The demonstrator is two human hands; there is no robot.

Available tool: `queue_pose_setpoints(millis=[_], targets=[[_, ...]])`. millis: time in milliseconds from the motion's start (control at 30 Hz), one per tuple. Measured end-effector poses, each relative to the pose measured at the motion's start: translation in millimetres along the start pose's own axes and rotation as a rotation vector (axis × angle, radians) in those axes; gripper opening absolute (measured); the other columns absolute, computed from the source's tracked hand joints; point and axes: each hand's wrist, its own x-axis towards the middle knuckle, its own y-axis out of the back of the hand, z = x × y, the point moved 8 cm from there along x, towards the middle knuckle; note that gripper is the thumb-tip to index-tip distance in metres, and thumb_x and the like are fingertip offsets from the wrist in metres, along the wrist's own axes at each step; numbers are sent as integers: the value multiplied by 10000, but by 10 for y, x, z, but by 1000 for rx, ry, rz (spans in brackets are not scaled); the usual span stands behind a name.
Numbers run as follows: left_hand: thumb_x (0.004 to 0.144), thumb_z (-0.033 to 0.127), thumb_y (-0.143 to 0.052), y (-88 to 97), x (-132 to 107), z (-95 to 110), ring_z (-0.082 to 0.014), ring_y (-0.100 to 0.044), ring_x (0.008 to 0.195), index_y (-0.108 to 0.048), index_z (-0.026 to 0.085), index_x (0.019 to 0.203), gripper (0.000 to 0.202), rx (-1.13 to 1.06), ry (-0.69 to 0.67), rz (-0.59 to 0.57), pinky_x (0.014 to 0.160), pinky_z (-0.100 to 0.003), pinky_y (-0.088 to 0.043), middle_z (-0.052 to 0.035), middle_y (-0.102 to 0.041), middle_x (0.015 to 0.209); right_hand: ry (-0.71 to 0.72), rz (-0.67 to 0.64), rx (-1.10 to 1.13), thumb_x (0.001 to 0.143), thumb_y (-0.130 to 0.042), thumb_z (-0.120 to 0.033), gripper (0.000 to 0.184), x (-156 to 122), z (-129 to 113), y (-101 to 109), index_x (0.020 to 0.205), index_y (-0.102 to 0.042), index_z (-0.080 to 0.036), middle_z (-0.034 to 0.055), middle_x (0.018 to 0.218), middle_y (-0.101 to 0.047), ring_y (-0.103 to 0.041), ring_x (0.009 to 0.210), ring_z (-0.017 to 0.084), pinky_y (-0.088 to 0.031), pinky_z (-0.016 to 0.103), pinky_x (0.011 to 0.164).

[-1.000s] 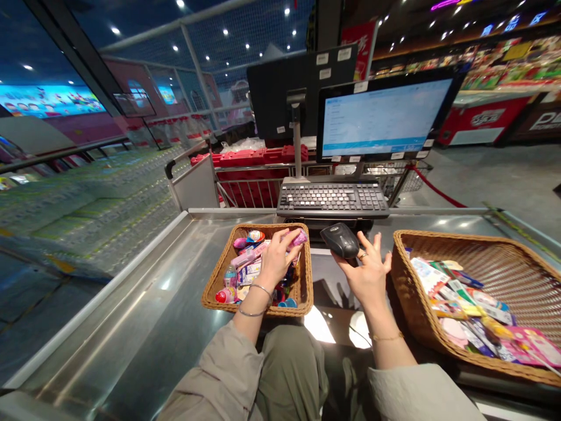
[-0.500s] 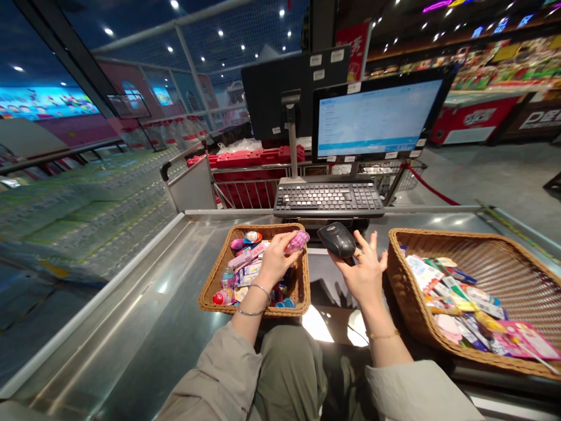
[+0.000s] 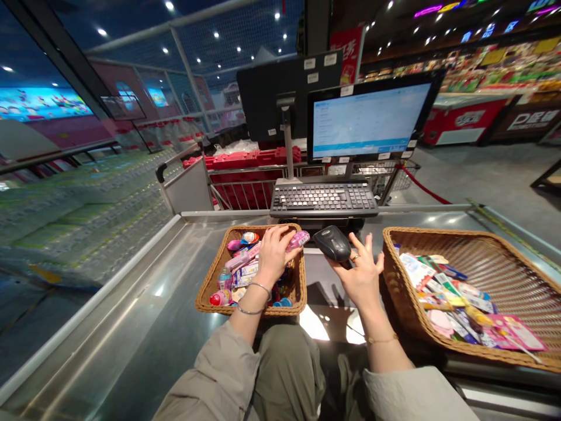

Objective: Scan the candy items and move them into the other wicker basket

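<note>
My left hand (image 3: 272,260) is above the left wicker basket (image 3: 201,292), pinching a small pink package (image 3: 298,240) between thumb and fingers. A printed label, seemingly a barcode, shows on the package's right end, which points to the scanner. My right hand (image 3: 363,275) is around the underside of a black barcode scanner (image 3: 332,242), thumb low on its left and several fingers spread to the right. The scanner's handle and part of the grip are hidden. Pink tubes, small bottles and boxes (image 3: 243,272) fill the left basket beneath my left hand.
A larger wicker basket (image 3: 394,286) with assorted small packages (image 3: 456,298) stands at right. Behind the scanner are a keyboard (image 3: 324,197) and a lit monitor (image 3: 368,123). The metal counter (image 3: 144,316) extends left, bounded by a raised edge (image 3: 109,298).
The pink package has turned in my left fingers, so its label now shows. The fingers have opened out a little above it. My right hand stays at the scanner; the view has shifted slightly.
</note>
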Motion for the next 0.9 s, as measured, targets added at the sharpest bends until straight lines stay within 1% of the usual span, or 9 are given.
queue_pose_setpoints(millis=[67, 100, 200, 267, 367, 500, 567, 667, 900], targets=[[890, 419, -679, -4, -3, 4, -260, -583, 1086, -639, 203, 1274, 443, -18, 16, -3, 991, -445, -499, -103, -671, 1127, 11, -10, -7, 843, -624, -470, 270, -26, -18, 21, 867, -721, -220, 119, 1429, -584, -294, 1484, 403, -121, 791, 1095], [894, 420, -674, -9, -6, 11, -249, -589, 1050, -633, 205, 1284, 448, -16, 20, -8, 997, -447, -492, -92, -672, 1082, 16, -14, -12, 846, -617, -451, 256, -40, -27, 31, 888, -725, -224, 118, 1429, -584, -293, 1484, 401, -122, 794, 1092], [894, 417, -675, -17, -12, 44, -249, -587, 1061, -621, 230, 1305, 455, 16, 24, -17, 1105, -524, -396, -69, -678, 1070, 26, -9, -36, 844, -609, -407, 230, -80, -54, 66, 925, -728, -228, 118, 1426, -587, -295, 1483, 399, -116, 796, 1090], [892, 415, -676, -17, -11, 72, -257, -584, 1083, -613, 247, 1319, 463, 42, 28, -17, 1151, -570, -328, -62, -688, 1083, 39, 7, -61, 839, -610, -390, 212, -103, -72, 90, 910, -724, -225, 118, 1425, -587, -296, 1482, 400, -110, 797, 1088], [899, 410, -665, -15, -5, 120, -277, -569, 1142, -604, 267, 1335, 463, 67, 31, -23, 1190, -621, -237, -68, -699, 1148, 71, 22, -99, 834, -613, -374, 189, -134, -105, 107, 883, -715, -223, 119, 1424, -587, -295, 1482, 403, -113, 798, 1083], [894, 401, -669, 7, -2, 159, -333, -482, 1320, -606, 311, 1331, 450, 71, 53, -19, 1197, -689, -136, -73, -634, 1358, 98, 1, -126, 837, -612, -365, 176, -165, -132, 95, 862, -711, -221, 114, 1430, -583, -277, 1491, 401, -107, 787, 1092], [885, 392, -681, 19, -3, 165, -358, -418, 1391, -608, 324, 1327, 453, 71, 67, -17, 1190, -710, -119, -68, -591, 1425, 105, -11, -128, 838, -614, -362, 171, -173, -138, 91, 848, -710, -221, 109, 1435, -579, -268, 1496, 394, -94, 779, 1102], [878, 381, -691, 33, -6, 169, -379, -348, 1446, -606, 326, 1331, 465, 77, 80, -16, 1175, -737, -106, -70, -553, 1469, 106, -17, -125, 837, -624, -366, 166, -175, -139, 95, 844, -707, -222, 104, 1438, -577, -261, 1499, 392, -89, 779, 1104], [879, 376, -691, 32, -3, 159, -382, -321, 1466, -598, 332, 1340, 472, 89, 97, -14, 1166, -755, -84, -69, -534, 1490, 116, -26, -108, 836, -638, -375, 170, -169, -146, 98, 848, -706, -220, 106, 1439, -578, -270, 1495, 401, -88, 784, 1104]])
